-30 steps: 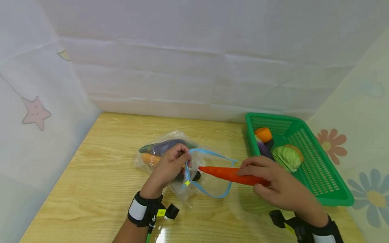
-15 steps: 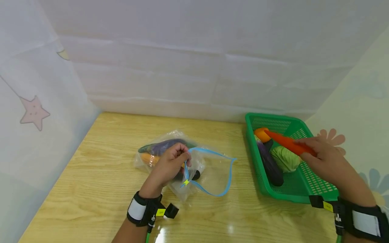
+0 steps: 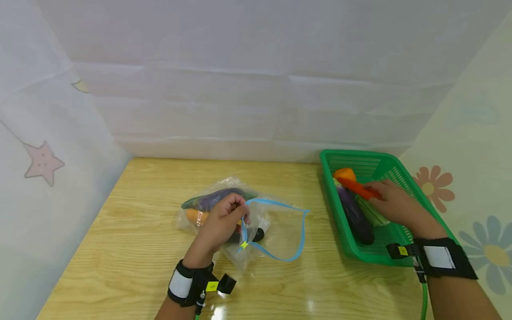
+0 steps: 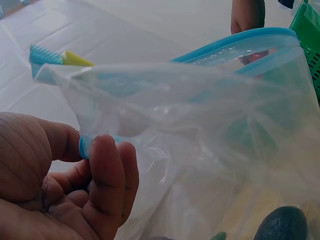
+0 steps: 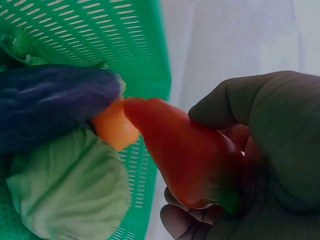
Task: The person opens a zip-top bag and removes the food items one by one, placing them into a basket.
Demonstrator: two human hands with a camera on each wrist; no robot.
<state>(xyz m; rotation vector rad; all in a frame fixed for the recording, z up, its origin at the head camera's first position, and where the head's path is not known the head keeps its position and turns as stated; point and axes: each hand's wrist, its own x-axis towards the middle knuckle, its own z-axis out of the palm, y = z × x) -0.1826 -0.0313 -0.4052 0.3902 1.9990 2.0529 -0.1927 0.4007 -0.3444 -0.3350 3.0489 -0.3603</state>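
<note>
My left hand (image 3: 224,218) pinches the blue-edged rim of a clear zip bag (image 3: 301,238), whose mouth gapes to the right. Through the plastic show a purple eggplant (image 3: 216,198) and an orange vegetable (image 3: 196,216). In the left wrist view, thumb and fingers meet at the blue strip, near the yellow slider (image 4: 76,59). Over the green basket (image 3: 339,231), my right hand (image 3: 396,204) grips a red-orange carrot (image 3: 361,189) by its thick end. The right wrist view shows the carrot's green stem end (image 5: 229,201) near the palm and its narrow tip pointing at the basket.
Inside the basket lie another eggplant (image 3: 355,218), a green cabbage (image 5: 70,187) and an orange vegetable (image 5: 116,126). The basket stands at the right of the wooden table (image 3: 132,249). White sheeting (image 3: 260,106) rises behind the table.
My right hand has carried the carrot from the bag's mouth rightward over the basket, then lower and slightly left. My left hand has kept its pinch on the bag, nearly still.
</note>
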